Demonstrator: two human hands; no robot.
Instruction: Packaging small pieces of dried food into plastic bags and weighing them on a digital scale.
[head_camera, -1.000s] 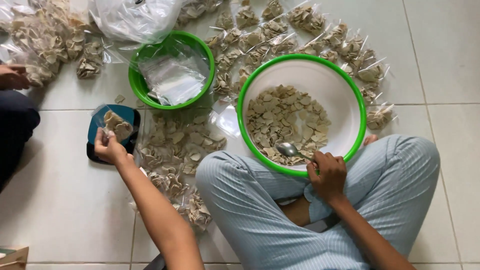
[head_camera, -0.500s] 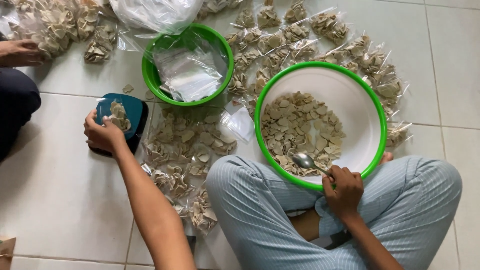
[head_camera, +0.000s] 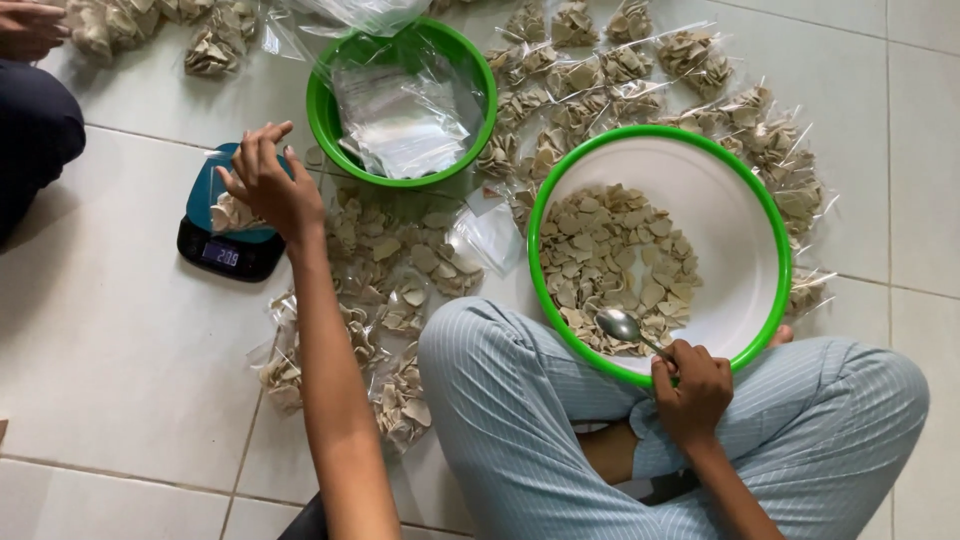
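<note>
My left hand reaches out to a small clear bag of pale chips lying on a blue kitchen scale, fingers touching the bag's top. My right hand grips a metal spoon whose bowl rests among pale flat chips inside a large white basin with a green rim. The basin leans against my crossed legs in striped blue trousers.
A smaller green bowl behind the scale holds empty clear bags. Several filled bags of chips lie on the white tiled floor around both bowls. Another person's hand and dark-clothed knee are at the top left.
My left hand stayed at the bag on the scale while the view shifted. My right hand kept the spoon in the basin, barely moving.
</note>
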